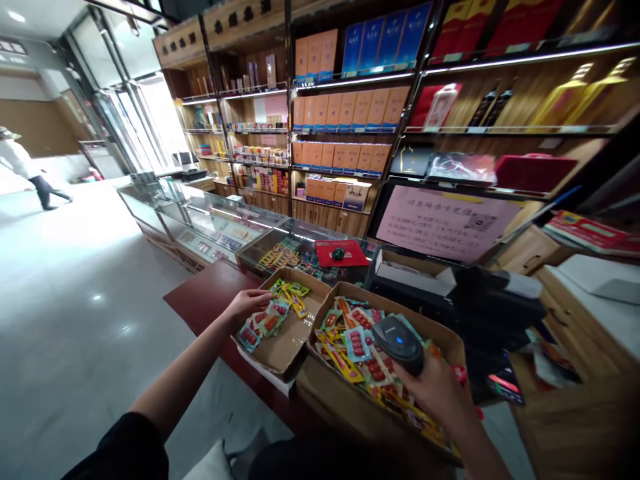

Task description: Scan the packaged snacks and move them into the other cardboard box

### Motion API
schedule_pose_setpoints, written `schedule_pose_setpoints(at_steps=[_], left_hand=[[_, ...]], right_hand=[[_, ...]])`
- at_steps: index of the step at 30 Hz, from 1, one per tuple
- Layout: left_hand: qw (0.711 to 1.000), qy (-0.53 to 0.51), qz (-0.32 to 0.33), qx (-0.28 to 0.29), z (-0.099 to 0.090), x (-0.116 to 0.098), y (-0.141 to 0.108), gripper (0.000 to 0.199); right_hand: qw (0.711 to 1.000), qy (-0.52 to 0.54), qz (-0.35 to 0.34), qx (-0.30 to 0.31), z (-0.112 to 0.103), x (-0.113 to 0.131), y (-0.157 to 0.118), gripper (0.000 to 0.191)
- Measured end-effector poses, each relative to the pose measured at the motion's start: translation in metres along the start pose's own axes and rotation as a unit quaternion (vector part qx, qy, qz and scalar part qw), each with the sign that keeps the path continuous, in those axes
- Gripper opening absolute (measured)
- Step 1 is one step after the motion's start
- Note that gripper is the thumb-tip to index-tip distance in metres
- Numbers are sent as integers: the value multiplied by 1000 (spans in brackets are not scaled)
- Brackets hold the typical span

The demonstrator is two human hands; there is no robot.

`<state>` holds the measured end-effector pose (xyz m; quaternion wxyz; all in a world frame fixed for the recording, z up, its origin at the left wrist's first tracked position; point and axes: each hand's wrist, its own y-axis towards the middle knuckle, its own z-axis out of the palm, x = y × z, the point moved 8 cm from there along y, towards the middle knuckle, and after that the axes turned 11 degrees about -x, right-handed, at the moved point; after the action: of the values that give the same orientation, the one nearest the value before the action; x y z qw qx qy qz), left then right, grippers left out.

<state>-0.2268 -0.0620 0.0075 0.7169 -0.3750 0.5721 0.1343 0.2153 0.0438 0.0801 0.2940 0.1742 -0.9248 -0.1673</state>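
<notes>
Presently, my right hand grips scanner above heaped packets in deep box, fingers curled round it. Left hand, fingers together, at loose packets in shallow box; pinch unclear.

The flat worktop is dark red. Toward the far edge of the shallow brown cardboard tray, small flat plastic packets are yellow and green; toward its near left corner, pale-blue-bordered plastic packets show red ovals. The dark grey plastic handheld scanner bears a blue light.
</notes>
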Motion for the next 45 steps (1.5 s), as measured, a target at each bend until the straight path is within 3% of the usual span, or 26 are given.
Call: schedule_pose_setpoints(at_steps=[2,4,10,14,18,21,25,29,31,32,34,38,41,43,45], left_hand=[[999,30,9,33,25,2,3,46],[994,75,17,73,61,6,5,47],[961,145,56,227,207,16,-10,48],[922,177,77,336,300,34,-31,48],[858,239,149,430,373,56,-55,42],[783,330,273,450,410,67,-71,39],[646,433,443,446,444,78,-98,49],[536,465,525,470,462,97,-123,62],[513,467,530,488,466,108,-129,58],[518,462,525,492,466,110,-129,52],[562,437,504,489,463,108,-123,37],[722,354,390,448,442,86,-89,23],[841,268,195,428,412,72,-58,27],[881,184,44,433,389,67,-48,35],[896,112,-53,427,367,59,-42,40]], right_hand=[[1000,0,18,11,-2,-4,-3,27],[999,6,45,15,-8,-11,-7,30],[989,35,139,-30,-53,-32,-27,32],[978,46,185,-86,-81,-44,-43,30],[970,52,204,-119,-96,-50,-56,29],[964,52,221,-140,-104,-50,-65,30],[955,49,251,-151,-109,-50,-76,27],[951,50,260,-159,-110,-47,-82,29],[951,50,260,-161,-110,-45,-83,31],[950,49,264,-157,-109,-44,-83,30],[951,47,271,-144,-108,-43,-83,27],[956,52,259,-130,-102,-44,-81,26],[958,51,254,-120,-95,-49,-76,26],[961,54,249,-109,-88,-49,-70,26],[965,55,239,-97,-79,-45,-63,26]])
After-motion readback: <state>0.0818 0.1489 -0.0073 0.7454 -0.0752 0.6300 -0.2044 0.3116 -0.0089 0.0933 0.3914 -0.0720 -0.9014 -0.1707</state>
